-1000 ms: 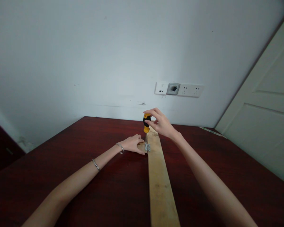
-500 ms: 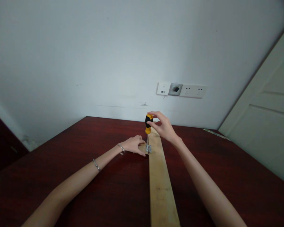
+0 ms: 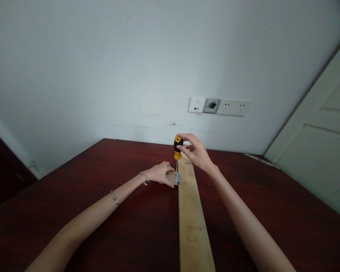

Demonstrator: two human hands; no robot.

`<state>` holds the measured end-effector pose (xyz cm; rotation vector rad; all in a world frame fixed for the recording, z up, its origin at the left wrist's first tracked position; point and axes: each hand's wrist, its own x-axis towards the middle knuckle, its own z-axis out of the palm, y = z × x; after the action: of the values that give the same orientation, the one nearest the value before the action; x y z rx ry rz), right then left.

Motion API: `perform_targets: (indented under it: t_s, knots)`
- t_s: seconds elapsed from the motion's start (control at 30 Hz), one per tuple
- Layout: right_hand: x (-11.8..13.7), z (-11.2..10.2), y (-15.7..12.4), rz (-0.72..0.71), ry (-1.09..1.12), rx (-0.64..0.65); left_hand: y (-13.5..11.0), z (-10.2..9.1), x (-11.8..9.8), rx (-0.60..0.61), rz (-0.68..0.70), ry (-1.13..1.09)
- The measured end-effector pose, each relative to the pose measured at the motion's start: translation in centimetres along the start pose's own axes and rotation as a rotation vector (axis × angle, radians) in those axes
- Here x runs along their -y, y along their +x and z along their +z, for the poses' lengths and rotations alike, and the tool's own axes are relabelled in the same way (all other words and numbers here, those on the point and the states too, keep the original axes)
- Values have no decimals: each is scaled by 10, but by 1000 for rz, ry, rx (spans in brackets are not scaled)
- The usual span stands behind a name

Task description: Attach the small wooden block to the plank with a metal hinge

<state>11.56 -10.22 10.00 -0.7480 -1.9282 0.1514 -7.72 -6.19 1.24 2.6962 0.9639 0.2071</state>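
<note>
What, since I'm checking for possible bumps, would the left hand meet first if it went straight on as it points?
Beyond the small wooden piece it holds, the left hand would likely meet the metal hinge first, then the long board; exact depth is unclear.

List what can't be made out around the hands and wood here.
Head view, hidden: left part of the small light-brown wooden block, covered by the left hand.
Head view, too small: tip of the yellow-and-black screwdriver at the silver metal hinge; what it meets can't be told.
Head view, cut off: near end of the long pale wooden plank, by the bottom edge.
</note>
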Motion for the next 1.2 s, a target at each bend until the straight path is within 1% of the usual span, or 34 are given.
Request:
perform_targets:
  t_s: [0.13,0.37,0.57,0.73,0.8,0.9,0.97,1.13,1.2]
  knots:
    - [3,-1,-1,24,12,-20,0,-2,-1,3,1,-3]
    - [1,-4,0,0,4,-2,1,1,2,-4,11,-13]
    - [4,-1,0,44,-22,-25,1,0,1,4,8,-28]
    - [8,-5,0,11,4,79,0,-2,-1,1,4,-27]
    - [9,-5,1,15,-1,64,0,-2,-2,4,5,-23]
    - [11,-4,0,39,-44,6,0,-2,-2,3,6,-15]
    - [13,-4,0,53,-44,-3,1,-2,-1,-3,5,-12]
    - [12,-7,-1,53,25,71,1,0,0,-12,6,-25]
    - [10,-7,0,42,24,77,1,0,0,-11,9,-28]
